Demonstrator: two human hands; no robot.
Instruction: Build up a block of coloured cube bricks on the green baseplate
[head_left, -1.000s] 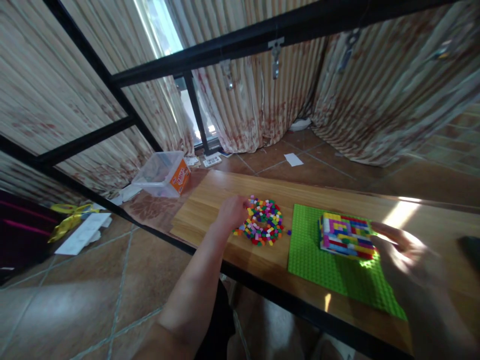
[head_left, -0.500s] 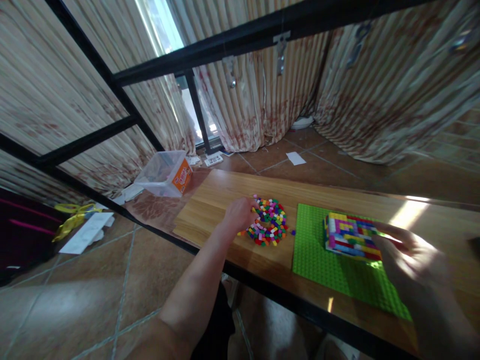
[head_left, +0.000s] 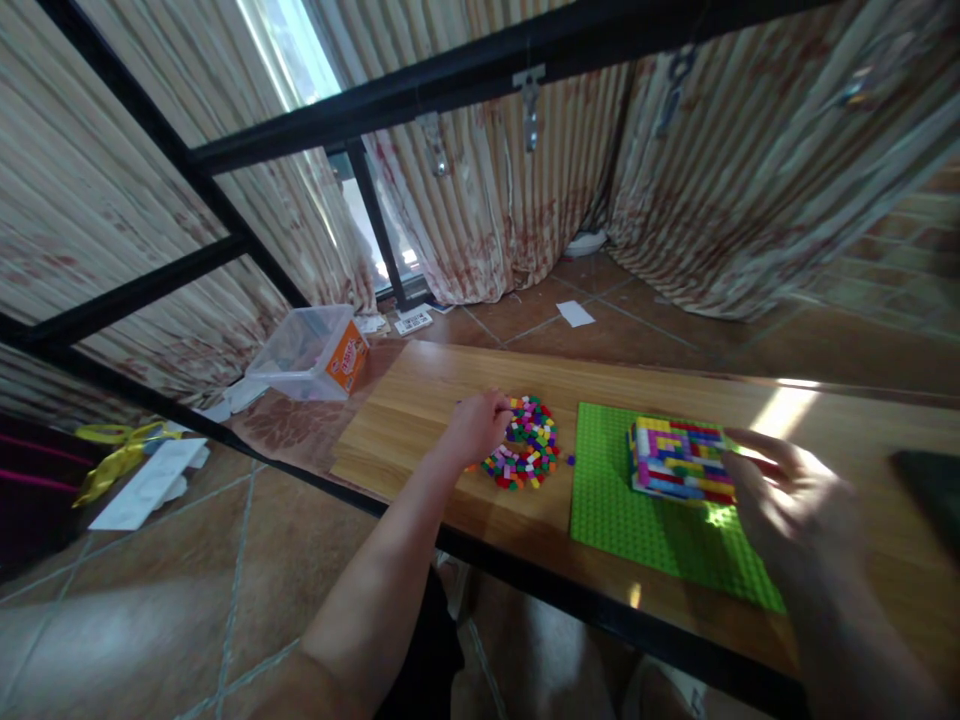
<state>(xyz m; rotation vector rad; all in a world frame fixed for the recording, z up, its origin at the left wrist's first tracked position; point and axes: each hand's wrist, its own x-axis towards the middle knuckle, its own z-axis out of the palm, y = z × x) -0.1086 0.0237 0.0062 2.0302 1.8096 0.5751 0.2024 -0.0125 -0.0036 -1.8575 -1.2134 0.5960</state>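
My left hand point(head_left: 484, 422) is at the left side of a ring-shaped pile of small coloured toy bricks point(head_left: 534, 462). Its fingertips are pinched together at the bricks, and what lies between them is too small to make out. On a green studded baseplate point(head_left: 604, 505) sits a rectangular multicoloured toy brick structure point(head_left: 671, 465), layered from many bricks. My right hand point(head_left: 784, 490) has its thumb and index finger closed on the structure's right end, which they partly cover. A lone dark blue brick point(head_left: 571, 460) lies between pile and baseplate.
The wooden table point(head_left: 420, 390) has a dark front edge. A clear plastic box point(head_left: 300, 355) with an orange label stands beyond its left end. A dark object point(head_left: 930, 490) lies at the far right. Striped curtains point(head_left: 480, 220) and a black metal frame point(head_left: 465, 95) stand behind.
The view has turned slightly right, so everything sits further left. The left hand stays at the pile and the right hand at the structure's right end. More of the dark object shows.
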